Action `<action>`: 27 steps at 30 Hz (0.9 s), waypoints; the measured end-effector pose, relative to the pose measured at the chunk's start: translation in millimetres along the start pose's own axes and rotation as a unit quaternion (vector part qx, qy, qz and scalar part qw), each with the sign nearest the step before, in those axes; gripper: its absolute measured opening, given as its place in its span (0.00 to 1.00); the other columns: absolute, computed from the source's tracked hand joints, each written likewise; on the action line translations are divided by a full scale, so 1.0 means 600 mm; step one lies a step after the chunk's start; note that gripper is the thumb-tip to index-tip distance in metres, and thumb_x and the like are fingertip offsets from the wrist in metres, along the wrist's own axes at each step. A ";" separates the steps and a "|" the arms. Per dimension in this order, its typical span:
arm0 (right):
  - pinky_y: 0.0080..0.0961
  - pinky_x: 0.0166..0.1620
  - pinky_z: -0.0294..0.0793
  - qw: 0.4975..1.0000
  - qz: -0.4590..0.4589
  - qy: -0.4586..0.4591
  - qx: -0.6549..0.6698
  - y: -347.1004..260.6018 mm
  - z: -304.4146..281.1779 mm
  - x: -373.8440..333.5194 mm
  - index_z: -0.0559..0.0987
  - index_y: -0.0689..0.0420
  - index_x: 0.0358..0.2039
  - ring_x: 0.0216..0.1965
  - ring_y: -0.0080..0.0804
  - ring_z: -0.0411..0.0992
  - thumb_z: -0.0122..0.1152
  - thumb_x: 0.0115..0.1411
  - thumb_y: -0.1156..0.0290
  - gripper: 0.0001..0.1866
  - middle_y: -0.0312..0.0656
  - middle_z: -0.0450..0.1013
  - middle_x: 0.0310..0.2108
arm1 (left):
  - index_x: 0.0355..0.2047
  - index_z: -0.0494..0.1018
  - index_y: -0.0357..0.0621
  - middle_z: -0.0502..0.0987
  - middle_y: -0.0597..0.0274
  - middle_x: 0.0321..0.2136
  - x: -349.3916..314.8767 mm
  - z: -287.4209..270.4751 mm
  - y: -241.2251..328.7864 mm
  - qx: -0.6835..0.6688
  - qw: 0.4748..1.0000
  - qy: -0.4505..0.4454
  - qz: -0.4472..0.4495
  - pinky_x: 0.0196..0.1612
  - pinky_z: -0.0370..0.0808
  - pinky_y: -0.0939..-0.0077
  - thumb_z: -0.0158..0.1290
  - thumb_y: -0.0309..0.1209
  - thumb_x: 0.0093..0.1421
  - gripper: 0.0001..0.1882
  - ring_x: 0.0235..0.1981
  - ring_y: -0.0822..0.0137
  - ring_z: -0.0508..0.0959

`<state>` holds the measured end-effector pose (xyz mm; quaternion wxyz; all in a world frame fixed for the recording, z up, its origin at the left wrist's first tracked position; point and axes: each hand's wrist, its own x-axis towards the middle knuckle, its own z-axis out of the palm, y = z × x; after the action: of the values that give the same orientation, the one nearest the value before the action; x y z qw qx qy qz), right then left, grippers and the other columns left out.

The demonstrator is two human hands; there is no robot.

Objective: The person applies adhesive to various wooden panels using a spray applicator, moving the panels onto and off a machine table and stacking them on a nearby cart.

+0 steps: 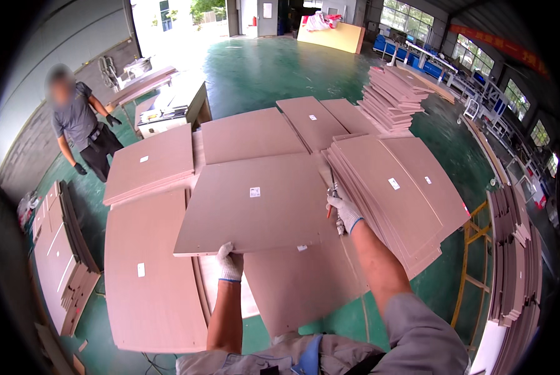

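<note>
My left hand (pixel 230 263), in a white knit glove, is closed on the near edge of a brown flat panel (pixel 223 200) with a white label (pixel 255 192). This panel lies tilted over other panels. At its right edge my right hand (pixel 344 210), gloved too, is closed around a slim metal tool (pixel 340 226) with a thin tip pointing away and an orange part; its exact kind is unclear. Below the held panel, another brown panel (pixel 298 287) reaches toward my body. A stack of panels (pixel 386 187) stands just right of my right hand.
More brown panels (pixel 148 269) lie left and beyond. A tall pile (pixel 392 94) rises at the far right. Panels stand on edge at the left (pixel 58 262) and right (pixel 511 250). A yellow metal frame (pixel 467 269) is at the right. Another person (pixel 83 119) stands at the far left.
</note>
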<state>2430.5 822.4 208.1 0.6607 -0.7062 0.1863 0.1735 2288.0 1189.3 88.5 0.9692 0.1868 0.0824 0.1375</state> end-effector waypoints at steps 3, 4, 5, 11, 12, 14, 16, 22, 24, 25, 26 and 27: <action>0.23 0.19 0.64 0.998 -0.021 0.003 0.063 0.022 0.011 0.066 0.80 0.50 0.32 0.18 0.23 0.67 0.68 0.65 0.55 0.13 0.33 0.71 0.22 | 0.47 0.76 0.41 0.81 0.57 0.48 0.148 -0.032 -0.050 -0.002 0.996 0.067 -0.056 0.55 0.80 0.51 0.57 0.28 0.60 0.14 0.52 0.54 0.80; 0.23 0.21 0.66 0.994 -0.008 0.013 0.111 0.048 0.002 0.070 0.79 0.50 0.35 0.20 0.23 0.68 0.67 0.66 0.56 0.12 0.34 0.73 0.23 | 0.46 0.76 0.42 0.81 0.57 0.48 0.180 -0.028 -0.075 -0.012 0.987 0.132 -0.096 0.56 0.79 0.46 0.56 0.29 0.62 0.12 0.52 0.53 0.80; 0.23 0.22 0.67 0.988 -0.010 -0.003 0.157 0.084 -0.043 0.066 0.78 0.51 0.36 0.20 0.23 0.69 0.66 0.68 0.56 0.13 0.34 0.74 0.24 | 0.43 0.77 0.44 0.81 0.56 0.46 0.204 0.002 -0.104 0.006 0.974 0.166 -0.153 0.58 0.77 0.37 0.54 0.31 0.66 0.08 0.52 0.51 0.80; 0.23 0.20 0.69 0.984 0.059 0.148 0.073 0.195 -0.155 -0.094 0.77 0.58 0.34 0.22 0.24 0.75 0.65 0.68 0.60 0.14 0.40 0.78 0.27 | 0.31 0.75 0.49 0.78 0.62 0.31 0.460 0.023 -0.151 0.017 0.975 0.197 -0.101 0.47 0.82 0.46 0.56 0.32 0.67 0.06 0.34 0.58 0.78; 0.23 0.19 0.68 0.981 0.092 0.163 0.045 0.210 -0.174 -0.134 0.77 0.59 0.34 0.22 0.24 0.75 0.65 0.68 0.60 0.15 0.42 0.79 0.27 | 0.30 0.75 0.50 0.77 0.62 0.29 0.508 0.026 -0.151 0.019 0.976 0.192 -0.100 0.45 0.82 0.48 0.56 0.32 0.66 0.06 0.32 0.59 0.77; 0.22 0.18 0.67 0.977 0.096 0.187 0.036 0.269 -0.207 -0.212 0.79 0.60 0.34 0.20 0.24 0.75 0.65 0.68 0.60 0.15 0.43 0.79 0.27 | 0.30 0.75 0.49 0.77 0.62 0.30 0.604 0.027 -0.153 0.051 0.978 0.173 -0.105 0.43 0.82 0.49 0.56 0.31 0.66 0.06 0.31 0.60 0.78; 0.21 0.19 0.69 0.979 0.129 0.155 0.024 0.290 -0.205 -0.249 0.79 0.61 0.32 0.21 0.25 0.76 0.62 0.68 0.62 0.14 0.44 0.80 0.27 | 0.31 0.75 0.45 0.78 0.59 0.29 0.707 -0.032 -0.057 0.068 0.984 0.154 -0.062 0.44 0.84 0.54 0.56 0.32 0.66 0.07 0.31 0.59 0.78; 0.25 0.24 0.73 0.963 0.182 0.197 -0.026 0.426 -0.213 -0.430 0.80 0.61 0.30 0.23 0.26 0.77 0.64 0.66 0.63 0.14 0.42 0.80 0.27 | 0.27 0.70 0.45 0.72 0.59 0.22 0.607 -0.107 -0.199 0.263 0.951 0.061 -0.152 0.28 0.74 0.66 0.50 0.34 0.70 0.13 0.23 0.61 0.73; 0.25 0.26 0.74 0.936 0.232 0.262 -0.035 0.491 -0.210 -0.549 0.81 0.60 0.29 0.24 0.27 0.77 0.63 0.65 0.58 0.17 0.41 0.79 0.25 | 0.18 0.62 0.50 0.61 0.65 0.15 0.354 -0.015 -0.444 0.343 0.911 -0.042 -0.225 0.21 0.68 0.68 0.55 0.30 0.66 0.20 0.16 0.65 0.65; 0.26 0.29 0.75 0.938 0.240 0.234 -0.086 0.508 -0.215 -0.572 0.82 0.59 0.28 0.24 0.27 0.77 0.62 0.64 0.54 0.20 0.39 0.79 0.24 | 0.21 0.64 0.49 0.65 0.64 0.18 0.278 -0.053 -0.473 0.172 0.910 0.074 -0.369 0.20 0.71 0.64 0.56 0.28 0.64 0.16 0.17 0.63 0.68; 0.27 0.31 0.76 0.915 0.293 0.257 -0.103 0.557 -0.195 -0.657 0.82 0.58 0.27 0.25 0.27 0.77 0.61 0.64 0.50 0.23 0.38 0.79 0.23 | 0.25 0.65 0.47 0.68 0.63 0.21 0.083 0.029 -0.530 0.242 0.853 0.197 -0.419 0.19 0.74 0.63 0.54 0.27 0.65 0.12 0.19 0.62 0.72; 0.27 0.33 0.76 0.905 0.320 0.270 -0.075 0.590 -0.185 -0.700 0.82 0.58 0.27 0.25 0.28 0.77 0.61 0.63 0.48 0.24 0.38 0.79 0.23 | 0.27 0.66 0.46 0.69 0.62 0.24 -0.047 0.021 -0.541 0.304 0.808 0.103 -0.494 0.21 0.77 0.67 0.53 0.27 0.66 0.09 0.20 0.62 0.74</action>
<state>1890.6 705.4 114.4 0.4396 -0.6759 0.5597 0.1916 2340.7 887.1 -21.5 0.7858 0.3910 0.3007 -0.3730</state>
